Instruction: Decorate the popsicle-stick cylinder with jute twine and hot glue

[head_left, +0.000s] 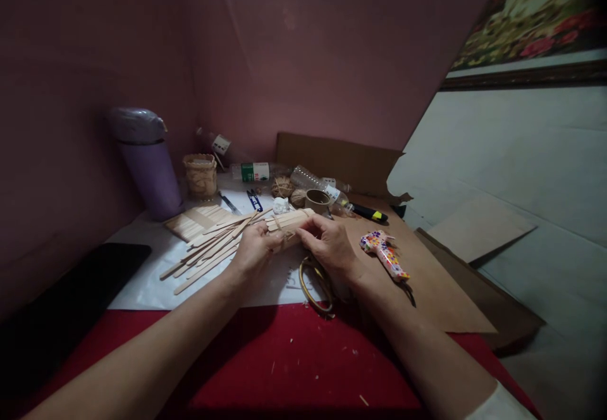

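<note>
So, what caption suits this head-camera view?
Bare left hand and right hand hold a bundle of pale flat wooden sticks near loose ones.

Upper right of the stick bundle (290, 220), partly covered by the left hand (255, 248), a painting (540, 18) is cropped.

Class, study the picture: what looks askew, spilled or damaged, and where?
The cardboard behind the bottles has a torn right edge; wood scraps litter the red cloth near the front.
</note>
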A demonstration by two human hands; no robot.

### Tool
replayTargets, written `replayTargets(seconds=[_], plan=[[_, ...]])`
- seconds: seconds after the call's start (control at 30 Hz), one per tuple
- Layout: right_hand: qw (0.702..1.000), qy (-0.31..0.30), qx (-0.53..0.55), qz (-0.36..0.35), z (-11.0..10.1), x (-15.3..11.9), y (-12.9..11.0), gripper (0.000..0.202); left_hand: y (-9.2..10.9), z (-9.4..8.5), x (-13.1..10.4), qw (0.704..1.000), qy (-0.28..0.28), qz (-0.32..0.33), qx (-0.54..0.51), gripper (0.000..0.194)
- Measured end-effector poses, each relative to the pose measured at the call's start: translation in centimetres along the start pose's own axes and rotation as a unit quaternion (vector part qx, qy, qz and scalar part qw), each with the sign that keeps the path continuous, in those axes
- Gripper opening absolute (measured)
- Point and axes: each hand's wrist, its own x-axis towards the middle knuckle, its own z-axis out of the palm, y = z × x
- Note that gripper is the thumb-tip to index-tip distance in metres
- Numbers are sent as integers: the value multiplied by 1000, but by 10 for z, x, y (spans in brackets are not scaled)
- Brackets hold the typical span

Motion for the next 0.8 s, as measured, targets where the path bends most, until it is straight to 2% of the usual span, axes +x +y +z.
replayTargets(seconds=[0.2,0.3,0.5,0.8], plan=[[997,-11,59,39,0,3,5,13,1,0,-1,1000,-4,5,1,27],[995,-19,80,54,-1,4,6,12,2,0,-2,1000,14,-4,10,26],[994,-42,78,56,-2,5,3,14,-1,-2,-2,1000,17,1,20,26],[995,-41,68,60,0,6,7,15,1,2,-4,1000,9,-9,4,28]])
